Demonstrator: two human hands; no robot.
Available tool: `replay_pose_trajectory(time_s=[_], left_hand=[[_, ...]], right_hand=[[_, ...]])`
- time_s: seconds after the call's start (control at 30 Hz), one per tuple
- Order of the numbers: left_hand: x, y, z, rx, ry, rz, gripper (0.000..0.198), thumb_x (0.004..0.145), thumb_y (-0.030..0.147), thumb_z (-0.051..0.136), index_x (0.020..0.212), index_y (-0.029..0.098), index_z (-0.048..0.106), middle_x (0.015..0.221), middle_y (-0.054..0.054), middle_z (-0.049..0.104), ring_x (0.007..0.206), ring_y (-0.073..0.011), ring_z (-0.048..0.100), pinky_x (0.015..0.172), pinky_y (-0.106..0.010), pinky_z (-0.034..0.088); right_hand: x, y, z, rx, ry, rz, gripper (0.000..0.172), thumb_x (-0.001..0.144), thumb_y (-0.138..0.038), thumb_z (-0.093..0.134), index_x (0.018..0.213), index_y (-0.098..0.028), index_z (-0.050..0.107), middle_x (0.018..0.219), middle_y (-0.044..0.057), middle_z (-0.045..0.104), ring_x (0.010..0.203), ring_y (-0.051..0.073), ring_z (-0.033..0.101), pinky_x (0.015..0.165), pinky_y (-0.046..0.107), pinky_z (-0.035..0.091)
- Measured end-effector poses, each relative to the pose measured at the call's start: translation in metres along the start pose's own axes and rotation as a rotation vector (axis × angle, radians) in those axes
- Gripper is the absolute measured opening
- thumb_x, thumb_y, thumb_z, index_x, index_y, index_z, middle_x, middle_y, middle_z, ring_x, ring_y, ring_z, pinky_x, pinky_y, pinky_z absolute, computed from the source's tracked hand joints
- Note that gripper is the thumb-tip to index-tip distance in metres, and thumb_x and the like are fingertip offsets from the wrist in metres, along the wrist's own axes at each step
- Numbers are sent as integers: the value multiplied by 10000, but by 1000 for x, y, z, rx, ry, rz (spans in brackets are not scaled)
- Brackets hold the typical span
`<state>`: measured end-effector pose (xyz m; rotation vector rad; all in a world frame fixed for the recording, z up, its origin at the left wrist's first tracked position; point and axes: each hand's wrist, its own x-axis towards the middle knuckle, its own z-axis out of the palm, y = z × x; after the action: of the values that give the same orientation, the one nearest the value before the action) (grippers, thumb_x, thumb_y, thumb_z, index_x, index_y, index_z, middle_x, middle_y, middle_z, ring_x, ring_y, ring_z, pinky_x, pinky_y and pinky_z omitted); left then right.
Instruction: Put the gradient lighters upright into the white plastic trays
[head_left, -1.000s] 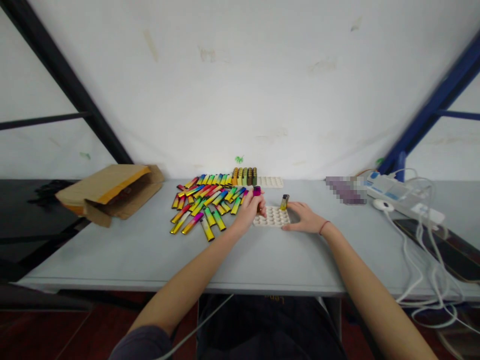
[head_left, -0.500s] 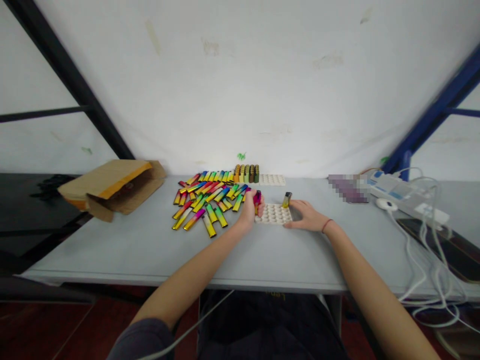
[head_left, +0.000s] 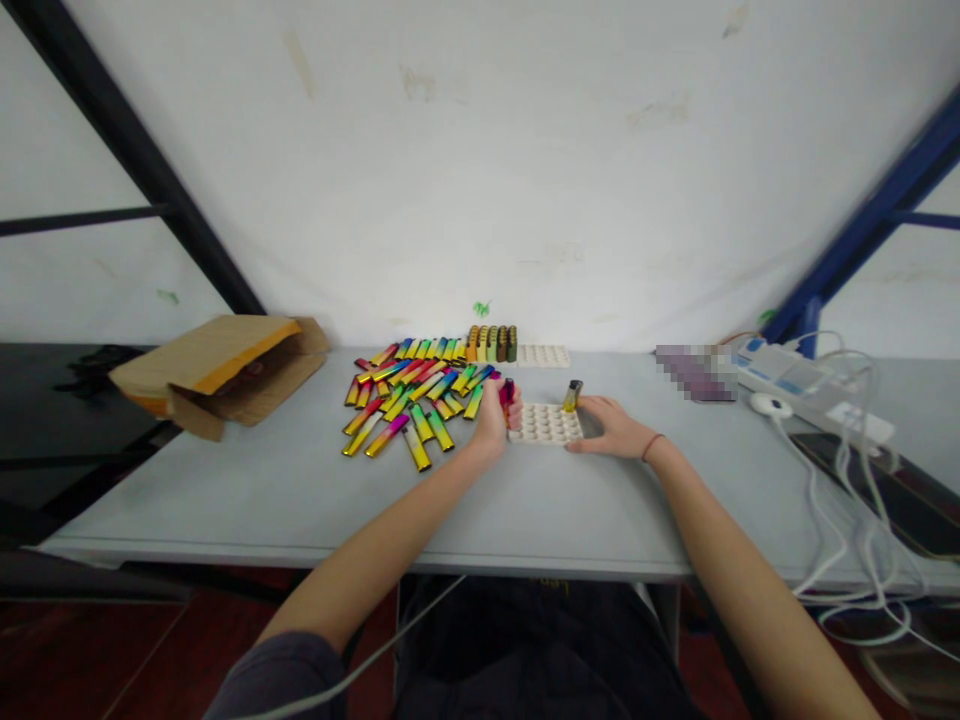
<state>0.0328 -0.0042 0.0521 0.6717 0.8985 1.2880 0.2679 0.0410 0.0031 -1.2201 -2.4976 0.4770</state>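
A white tray with rows of round holes (head_left: 551, 425) lies on the table in front of me. My left hand (head_left: 495, 418) is closed around a shiny magenta lighter (head_left: 508, 392) at the tray's left edge; whether more lighters are in the fist is hidden. Cupped at the tray's right side, my right hand (head_left: 611, 428) grips it, thumb at the near corner and fingers at the far one. Beside those fingertips a gold lighter with a dark top (head_left: 573, 396) stands upright in the tray's far right corner. Left of my left hand lies a heap of multicoloured metallic lighters (head_left: 409, 400).
Against the wall stands a block of upright lighters (head_left: 493, 345), with another white holed tray (head_left: 544, 356) beside it. An open cardboard box (head_left: 217, 370) lies left. On the right are a power strip (head_left: 810, 385), white cables (head_left: 847, 520) and a dark phone-like slab (head_left: 885, 490).
My left hand has shifted very slightly left with the magenta lighter in it. The right hand stays at the tray, and the whole view has tilted a little.
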Motion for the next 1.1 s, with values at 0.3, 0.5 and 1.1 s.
replay_pose_trajectory(time_s=[0.3,0.5,1.1], left_hand=[[-1,0,0,-19,24,13,459,918,490,351,560,205,387,444,71,256,343,-59,238,357,-172,209],[-2,1,1,4,23,40,602,897,693,332,543,209,374,434,71,243,348,-59,234,358,-176,216],[3,-4,-4,117,171,165,503,961,531,316,564,223,310,433,67,192,363,-77,213,389,-204,166]], right_hand=[[-1,-2,0,0,-10,24,867,702,-649,738,1384,-150,542,1425,193,570,1331,388,504,1146,557,350],[0,-5,-2,-4,-20,27,855,708,-634,738,1379,-140,545,1418,193,577,1322,386,512,1141,549,354],[0,-5,-3,0,-26,30,869,702,-659,742,1384,-156,553,1418,182,577,1332,383,507,1150,542,353]])
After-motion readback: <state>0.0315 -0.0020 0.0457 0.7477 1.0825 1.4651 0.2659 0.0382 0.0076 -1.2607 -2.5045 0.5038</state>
